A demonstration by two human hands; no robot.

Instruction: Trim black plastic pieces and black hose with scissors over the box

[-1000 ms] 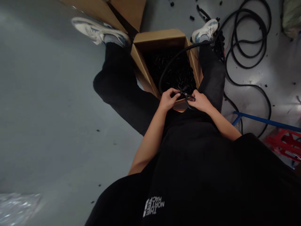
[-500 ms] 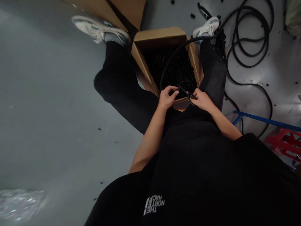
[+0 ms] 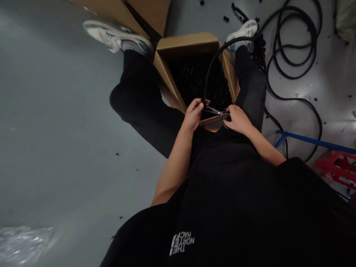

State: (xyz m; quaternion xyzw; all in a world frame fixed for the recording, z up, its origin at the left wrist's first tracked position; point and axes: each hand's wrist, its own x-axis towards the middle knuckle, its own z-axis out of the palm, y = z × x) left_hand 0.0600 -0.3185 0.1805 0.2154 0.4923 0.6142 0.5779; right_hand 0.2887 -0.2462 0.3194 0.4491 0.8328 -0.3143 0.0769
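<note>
My left hand [image 3: 194, 114] is closed on the end of a long black tube [image 3: 210, 66], which arches up over the box to the right. In my right hand [image 3: 238, 119] is a pair of scissors [image 3: 220, 113], with its parted blades pointing left at the tube beside my left fingers. Below both hands an open cardboard box [image 3: 170, 76] stands between my legs. Many short black pieces [image 3: 198, 74] lie inside it. Whether the blades touch the tube is too small to tell.
Loops of black tube [image 3: 299, 78] lie on the floor at the right. Nearer stand a blue bar [image 3: 317, 141] and a red plastic stool [image 3: 338, 167]. Cardboard flaps [image 3: 151, 15] are beyond my left shoe. Clear plastic [image 3: 23, 243] lies at lower left.
The hanging part of the tube has shifted right, and its end now shows upright in my left fingers. My left hand has turned and moved slightly left. The scissor blades are more level and spread apart.
</note>
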